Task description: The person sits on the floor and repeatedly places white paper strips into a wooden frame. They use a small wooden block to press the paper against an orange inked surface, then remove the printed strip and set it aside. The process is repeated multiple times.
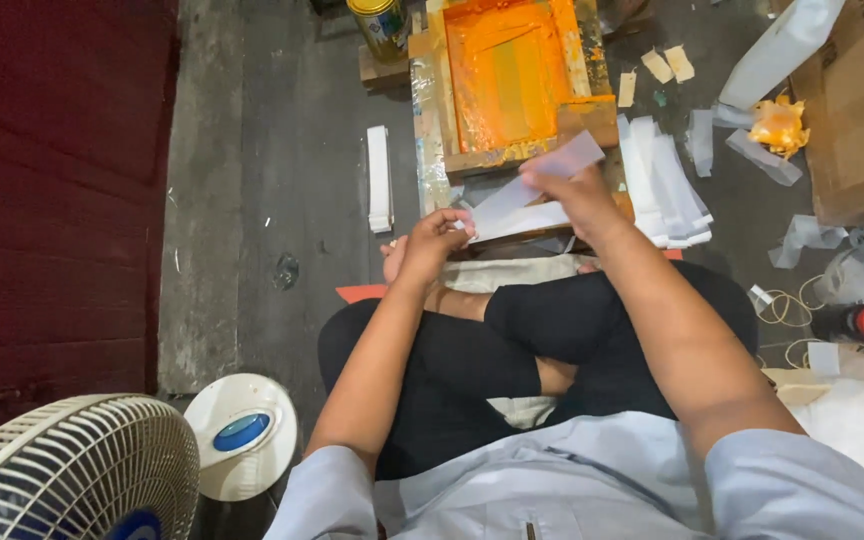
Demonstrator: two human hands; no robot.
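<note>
1. Your right hand (580, 192) pinches one long pale strip (562, 160) by its near end, thumb and fingers pressed together on it, so the free end angles up and away over the frame's lower edge.
2. Your left hand (434, 240) is closed around the near end of a small sheaf of pale strips (517, 215). It sits just below and to the left of the right hand, seemingly so one strip can be drawn off while the rest stay gathered.
3. Just beyond both hands lies a wooden printing frame (512, 85) coated in orange ink. It lies flat on the floor within arm's reach, which suits your cross-legged seat.
4. Right of your right hand a stack of white strips (664, 185) is fanned on the floor, close enough to take without leaning.
5. Left of your left hand, well apart, a neat white bundle (379, 178) lies alone.
6. Further off to the right are a cardboard box (862, 110) and an orange-stained rag (778, 124); a fan (62, 470) stands near your left elbow.
</note>
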